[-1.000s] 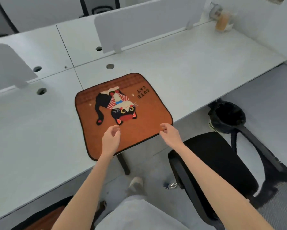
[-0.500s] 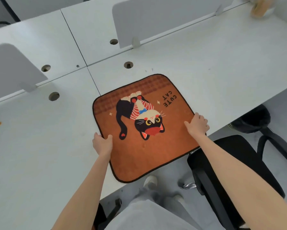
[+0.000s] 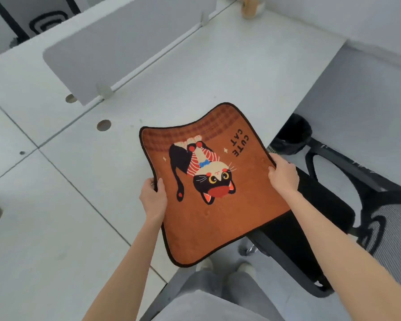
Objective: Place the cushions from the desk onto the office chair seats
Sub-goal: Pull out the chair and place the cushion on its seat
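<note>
since the earlier frame the cushion [image 3: 218, 195] has lifted off the table [image 3: 56, 228], sagging between left hand [image 3: 152, 198] and right hand [image 3: 283, 173], fingers clamped on its edges. keep it level, swing right over the chair seat [image 3: 320, 205] beyond the right fingers.

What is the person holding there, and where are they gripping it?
The orange cat cushion. The left hand grips its left edge and the right hand its right edge, thumbs on top.
</note>
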A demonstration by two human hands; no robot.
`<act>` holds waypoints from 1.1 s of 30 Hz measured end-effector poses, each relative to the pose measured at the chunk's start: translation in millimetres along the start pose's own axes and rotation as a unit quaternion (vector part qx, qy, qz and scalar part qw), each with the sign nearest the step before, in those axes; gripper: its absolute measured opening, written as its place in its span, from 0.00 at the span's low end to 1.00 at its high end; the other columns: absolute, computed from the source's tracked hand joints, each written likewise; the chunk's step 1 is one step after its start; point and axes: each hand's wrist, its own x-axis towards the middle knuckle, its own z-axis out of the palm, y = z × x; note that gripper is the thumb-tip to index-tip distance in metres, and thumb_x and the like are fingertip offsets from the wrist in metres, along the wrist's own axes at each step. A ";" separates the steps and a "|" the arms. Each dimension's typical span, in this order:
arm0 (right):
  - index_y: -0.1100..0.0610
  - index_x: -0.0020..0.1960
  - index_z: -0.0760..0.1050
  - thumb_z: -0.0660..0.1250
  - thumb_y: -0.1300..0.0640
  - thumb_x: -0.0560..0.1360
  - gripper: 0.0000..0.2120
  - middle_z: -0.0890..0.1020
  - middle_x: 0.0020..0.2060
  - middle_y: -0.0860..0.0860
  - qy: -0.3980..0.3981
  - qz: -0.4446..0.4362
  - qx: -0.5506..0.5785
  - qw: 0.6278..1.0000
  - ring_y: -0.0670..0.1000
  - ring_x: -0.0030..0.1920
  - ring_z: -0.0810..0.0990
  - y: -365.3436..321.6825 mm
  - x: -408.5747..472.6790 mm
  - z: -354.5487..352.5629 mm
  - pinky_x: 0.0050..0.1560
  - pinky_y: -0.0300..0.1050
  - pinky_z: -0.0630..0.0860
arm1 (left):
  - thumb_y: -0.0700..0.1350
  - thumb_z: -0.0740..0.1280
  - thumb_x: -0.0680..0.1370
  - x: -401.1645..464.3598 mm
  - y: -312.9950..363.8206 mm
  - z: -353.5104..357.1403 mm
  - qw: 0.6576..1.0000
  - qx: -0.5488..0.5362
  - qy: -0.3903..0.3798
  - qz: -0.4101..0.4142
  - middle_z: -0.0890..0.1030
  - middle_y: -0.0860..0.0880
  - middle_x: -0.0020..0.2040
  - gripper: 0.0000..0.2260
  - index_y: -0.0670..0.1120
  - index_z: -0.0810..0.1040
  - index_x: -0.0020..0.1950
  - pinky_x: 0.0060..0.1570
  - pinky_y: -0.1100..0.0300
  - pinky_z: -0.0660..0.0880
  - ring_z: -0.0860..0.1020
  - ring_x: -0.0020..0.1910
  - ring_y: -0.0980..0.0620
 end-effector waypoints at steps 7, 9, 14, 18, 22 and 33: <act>0.57 0.65 0.72 0.56 0.57 0.80 0.16 0.82 0.55 0.58 0.184 0.051 -0.046 0.981 0.60 0.56 0.79 104.3 0.8 -100.6 0.52 0.52 0.74 | 0.44 0.61 0.78 -71.6 56.5 150.5 0.970 -0.010 -0.239 0.034 0.77 0.47 0.42 0.06 0.41 0.71 0.47 0.43 0.56 0.74 0.76 0.43 0.48; 0.57 0.62 0.75 0.55 0.59 0.80 0.15 0.83 0.52 0.58 0.213 0.055 -0.071 0.973 0.60 0.52 0.80 129.9 2.7 -115.5 0.49 0.52 0.75 | 0.44 0.62 0.78 -100.4 61.1 189.1 0.955 -0.001 -0.294 0.029 0.77 0.48 0.42 0.05 0.42 0.71 0.48 0.43 0.56 0.77 0.78 0.43 0.48; 0.58 0.56 0.79 0.58 0.63 0.77 0.13 0.85 0.44 0.58 0.239 0.068 -0.066 0.966 0.60 0.44 0.82 192.1 20.3 -117.0 0.46 0.51 0.75 | 0.43 0.63 0.77 -153.2 49.8 274.7 0.927 0.009 -0.372 -0.050 0.78 0.47 0.47 0.02 0.46 0.71 0.47 0.51 0.51 0.79 0.78 0.49 0.48; 0.57 0.50 0.80 0.59 0.67 0.75 0.13 0.84 0.39 0.56 0.191 0.099 -0.087 0.973 0.59 0.39 0.80 238.2 48.7 -95.4 0.47 0.49 0.69 | 0.45 0.62 0.78 -167.2 21.4 326.6 0.912 -0.013 -0.373 -0.169 0.81 0.43 0.48 0.06 0.44 0.74 0.43 0.50 0.55 0.79 0.81 0.49 0.47; 0.55 0.56 0.79 0.59 0.69 0.74 0.17 0.85 0.44 0.56 0.134 0.112 -0.089 0.981 0.59 0.47 0.81 279.1 78.5 -59.0 0.52 0.50 0.69 | 0.43 0.61 0.79 -166.6 -14.9 361.5 0.899 -0.005 -0.360 -0.249 0.80 0.42 0.43 0.09 0.40 0.73 0.42 0.50 0.54 0.78 0.81 0.43 0.48; 0.54 0.62 0.73 0.60 0.67 0.74 0.18 0.78 0.56 0.59 0.048 0.119 -0.164 0.978 0.58 0.62 0.72 339.6 133.4 25.4 0.63 0.55 0.59 | 0.34 0.60 0.78 -136.8 -114.9 409.3 0.881 0.052 -0.260 -0.391 0.74 0.41 0.35 0.13 0.42 0.69 0.34 0.37 0.58 0.79 0.76 0.35 0.46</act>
